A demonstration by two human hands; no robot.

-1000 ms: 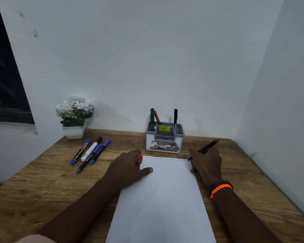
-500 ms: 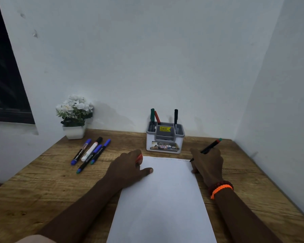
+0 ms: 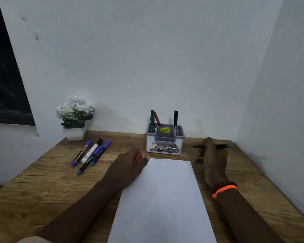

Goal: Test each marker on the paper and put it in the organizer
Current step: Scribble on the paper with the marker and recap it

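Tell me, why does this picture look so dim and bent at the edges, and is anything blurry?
Head view: dim, soft lighting, with faint shadows on the wall behind the flower pot and the organizer; the wide lens bends the window frame and table edges outward; the right hand and its marker look slightly smeared; the scribbles on the paper are too faint to read.

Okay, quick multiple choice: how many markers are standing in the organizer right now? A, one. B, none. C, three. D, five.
C: three markers stand upright in the organizer, a green-capped marker and a red-capped marker in its left compartment and a black marker in its right one.
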